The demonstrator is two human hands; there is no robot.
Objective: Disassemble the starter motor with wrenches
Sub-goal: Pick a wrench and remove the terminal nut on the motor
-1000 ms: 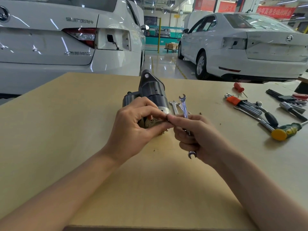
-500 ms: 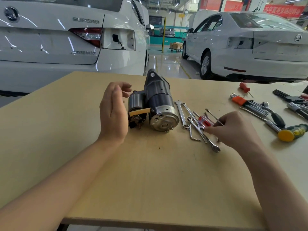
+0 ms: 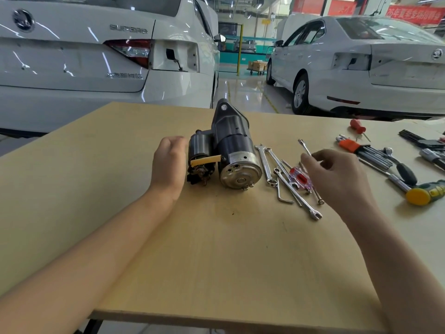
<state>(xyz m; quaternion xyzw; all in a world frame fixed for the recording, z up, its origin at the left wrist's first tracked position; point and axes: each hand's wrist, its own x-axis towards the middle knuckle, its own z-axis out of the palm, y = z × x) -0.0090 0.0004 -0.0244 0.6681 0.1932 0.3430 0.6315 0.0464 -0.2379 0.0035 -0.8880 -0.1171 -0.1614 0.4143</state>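
Starter motor lies on the table between two hands, its silver end cap facing the person

The motor point(image 3: 232, 150) rests on its side on the table point(image 3: 216, 249), long axis running away from the viewer: silver cap at the near end, black nose with its mounting ear at the far end, pointing toward the cars point(image 3: 96, 56). The smaller solenoid point(image 3: 199, 153) lies alongside on its left, parallel. The left hand point(image 3: 168, 165) stands just beside the solenoid, fingers relaxed, holding nothing. The right hand point(image 3: 337, 177) hovers over the wrenches point(image 3: 284, 174) spread just right of the motor and pinches a thin wrench point(image 3: 304, 146) between its fingertips, that tool angled away and leftward. More tools point(image 3: 385, 162) lie farther right
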